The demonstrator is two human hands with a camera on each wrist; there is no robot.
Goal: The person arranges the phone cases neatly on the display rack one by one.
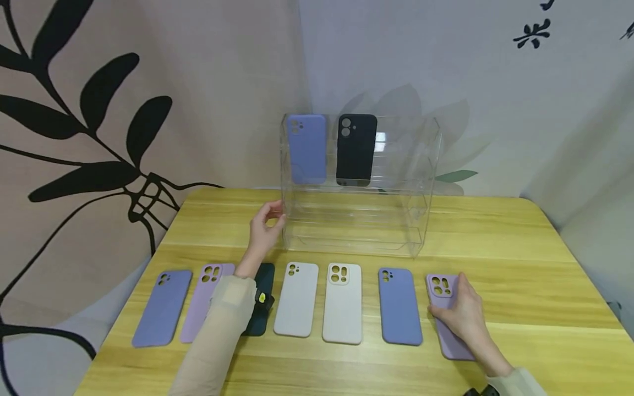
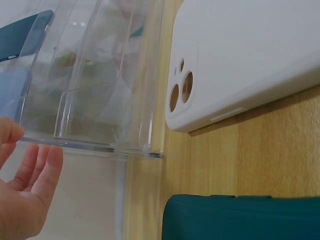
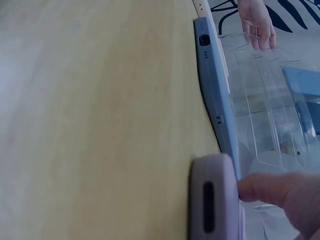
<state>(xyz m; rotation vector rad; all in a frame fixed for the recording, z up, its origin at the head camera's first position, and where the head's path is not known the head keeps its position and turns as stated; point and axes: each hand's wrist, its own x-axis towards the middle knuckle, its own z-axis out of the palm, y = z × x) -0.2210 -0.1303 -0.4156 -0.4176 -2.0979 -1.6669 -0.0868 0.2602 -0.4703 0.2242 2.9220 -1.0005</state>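
Observation:
My left hand (image 1: 266,230) is at the left side of a clear stepped display stand (image 1: 349,246), its fingertips against the side panel (image 2: 90,147). My right hand (image 1: 463,312) grips a light purple phone case (image 1: 442,301) lying at the right end of a row, thumb on its left edge. In the right wrist view the thumb (image 3: 270,190) presses that case's side (image 3: 215,200). On the stand's upper tier lean a periwinkle phone case (image 1: 308,151) and a black phone case (image 1: 358,151).
Along the wooden table (image 1: 525,264) lie a blue case (image 1: 162,308), a purple case (image 1: 198,302), a dark green case (image 1: 257,322) partly under my left forearm, two white cases (image 1: 297,302) and another blue case (image 1: 400,308). A wall (image 1: 238,82) stands behind the stand.

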